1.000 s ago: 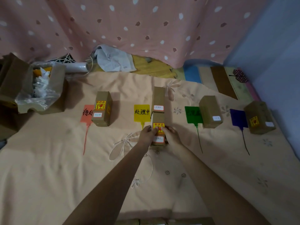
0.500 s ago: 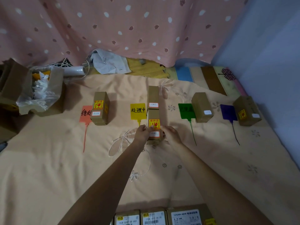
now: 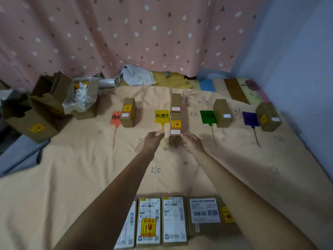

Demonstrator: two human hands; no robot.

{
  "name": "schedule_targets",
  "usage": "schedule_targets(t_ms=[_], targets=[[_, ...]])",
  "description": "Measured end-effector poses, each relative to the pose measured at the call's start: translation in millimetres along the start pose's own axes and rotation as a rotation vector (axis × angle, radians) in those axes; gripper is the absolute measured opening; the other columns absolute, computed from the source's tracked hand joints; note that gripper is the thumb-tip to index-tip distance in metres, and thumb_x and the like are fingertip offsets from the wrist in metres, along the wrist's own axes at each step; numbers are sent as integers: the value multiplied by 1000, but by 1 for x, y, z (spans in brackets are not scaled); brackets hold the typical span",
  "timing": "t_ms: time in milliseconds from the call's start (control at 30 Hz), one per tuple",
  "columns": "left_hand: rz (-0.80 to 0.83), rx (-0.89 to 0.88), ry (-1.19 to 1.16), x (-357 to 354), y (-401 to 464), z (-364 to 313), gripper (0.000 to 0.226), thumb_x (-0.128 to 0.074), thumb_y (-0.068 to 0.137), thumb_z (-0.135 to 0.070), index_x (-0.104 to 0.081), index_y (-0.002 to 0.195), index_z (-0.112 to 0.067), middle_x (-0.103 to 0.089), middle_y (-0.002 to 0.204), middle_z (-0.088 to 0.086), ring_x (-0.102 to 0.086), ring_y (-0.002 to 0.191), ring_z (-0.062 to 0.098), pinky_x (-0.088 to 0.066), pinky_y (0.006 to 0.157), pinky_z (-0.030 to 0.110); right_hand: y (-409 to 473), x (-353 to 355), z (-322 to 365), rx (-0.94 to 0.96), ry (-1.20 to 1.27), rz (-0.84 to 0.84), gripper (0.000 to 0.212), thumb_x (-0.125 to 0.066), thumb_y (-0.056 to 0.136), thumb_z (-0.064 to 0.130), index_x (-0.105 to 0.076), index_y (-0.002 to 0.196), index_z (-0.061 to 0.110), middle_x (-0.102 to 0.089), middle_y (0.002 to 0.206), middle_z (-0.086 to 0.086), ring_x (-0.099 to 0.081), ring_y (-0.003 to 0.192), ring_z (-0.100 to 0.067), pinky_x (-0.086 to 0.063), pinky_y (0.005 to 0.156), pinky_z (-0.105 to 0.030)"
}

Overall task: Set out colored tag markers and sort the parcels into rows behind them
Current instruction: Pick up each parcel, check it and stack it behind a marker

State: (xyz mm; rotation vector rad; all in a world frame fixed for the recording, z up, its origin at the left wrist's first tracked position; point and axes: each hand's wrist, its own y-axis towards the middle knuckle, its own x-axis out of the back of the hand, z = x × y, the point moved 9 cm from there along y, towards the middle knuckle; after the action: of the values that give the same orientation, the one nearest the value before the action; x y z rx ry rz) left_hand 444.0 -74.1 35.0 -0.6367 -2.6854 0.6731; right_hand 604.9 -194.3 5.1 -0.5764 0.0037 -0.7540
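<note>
A pink spotted curtain (image 3: 144,37) hangs behind the bed (image 3: 54,177) I work on, its peach embroidered sheet serving as my sorting floor. Along the far edge I have four tag markers laid flat, tails pointing back toward me so the written faces read from where I kneel: an orange tag (image 3: 115,117), a yellow tag (image 3: 161,116), a green tag (image 3: 207,117) and a purple tag (image 3: 250,119). Just beside each one, on its right, stands a brown parcel, so that colour and row stay paired.

The yellow row holds two. The rear parcel (image 3: 176,102) sits toward the far edge, and the front parcel (image 3: 175,128) butts against its near end, fragile sticker facing up, so the row runs straight back from the tag.

My left hand (image 3: 153,141) hovers just left of that front parcel, over the yellow tag's tail, fingers loosely spread and holding nothing. My right hand (image 3: 191,143) is just right of it, fingers open too; its fingertips lie very near the box's side, though I cannot tell whether they touch. I judge the parcel is set down and squared.

At the near edge, between my forearms, four unsorted parcels (image 3: 173,221) lie label-up, within easy reach for the next pick. At the far left corner, open cartons (image 3: 45,109) and a bag of white bits (image 3: 81,96) stay clear of the rows.
</note>
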Motion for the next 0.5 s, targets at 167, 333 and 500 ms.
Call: schedule_targets(t_ms=[167, 333, 500], targets=[[-15, -69, 41, 34, -56, 13, 30, -64, 85, -36, -60, 101, -12, -61, 114, 10, -55, 108, 26, -43, 96, 37, -57, -11, 3, 48, -27, 64, 63, -59, 50, 69, -68, 100, 31, -71, 112, 0, -65, 106, -22, -50, 88, -38], [-75, -33, 90, 90, -94, 51, 17, -61, 89, -30, -56, 81, -16, -50, 90, 9, -47, 85, 22, -38, 76, 33, -105, -43, -15, 38, -87, 166, 56, -62, 56, 65, -64, 103, 34, -69, 118, 0, -64, 109, -22, -50, 100, -42], [-96, 89, 98, 144, -113, 98, 18, -60, 91, -27, -55, 88, -11, -50, 95, 9, -48, 90, 24, -41, 77, 33, -140, -94, -45, -21, -256, 331, 34, -64, 79, 41, -63, 107, 23, -70, 99, -2, -69, 95, -23, -55, 90, -39]])
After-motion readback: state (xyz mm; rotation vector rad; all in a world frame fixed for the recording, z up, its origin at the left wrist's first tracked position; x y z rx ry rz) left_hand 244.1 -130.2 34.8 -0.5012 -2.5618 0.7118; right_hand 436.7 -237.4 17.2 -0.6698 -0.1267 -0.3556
